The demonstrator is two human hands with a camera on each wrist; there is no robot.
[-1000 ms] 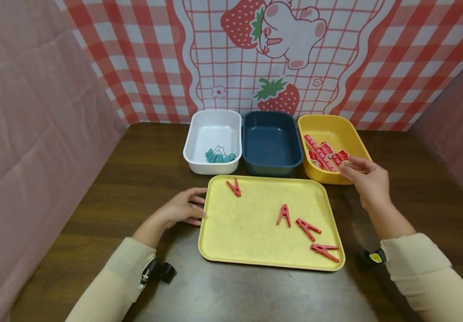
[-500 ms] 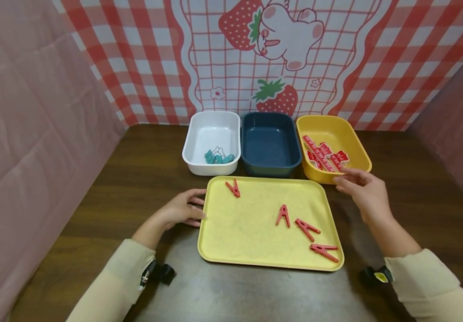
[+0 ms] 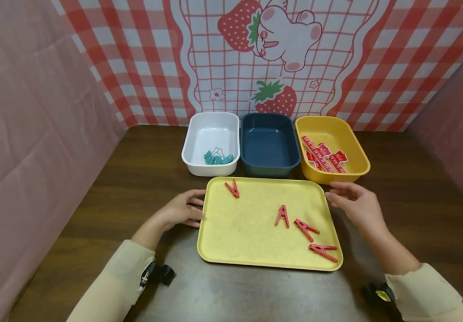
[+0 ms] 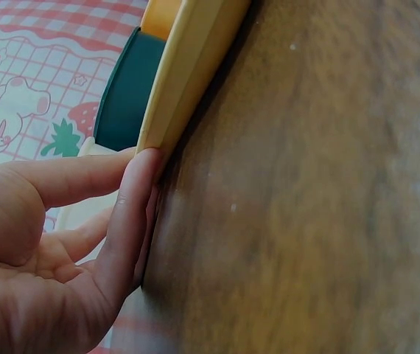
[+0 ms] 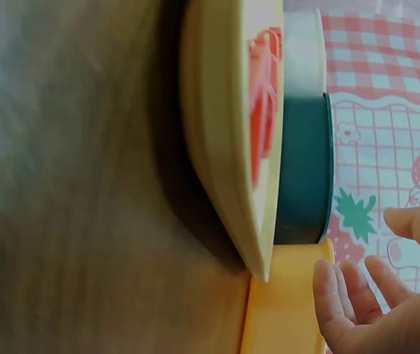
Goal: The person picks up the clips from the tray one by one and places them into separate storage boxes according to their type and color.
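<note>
Red-checked backdrop (image 3: 147, 80), pink drapes (image 3: 34, 134) — brown table (image 3: 107, 197)

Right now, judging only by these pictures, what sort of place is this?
Probably a screened-off tabletop workstation: three bins stand behind a tray of red clips, with a checked backdrop and a pink drape around the table.

On the brown wood-grain table (image 3: 271, 293) are set a rectangular yellow tray (image 3: 239, 228) and, toward twelve o'clock, rounded white, navy, amber bins (image 3: 269, 145).

The right wrist view crops the right hand (image 5: 398, 321).
</note>
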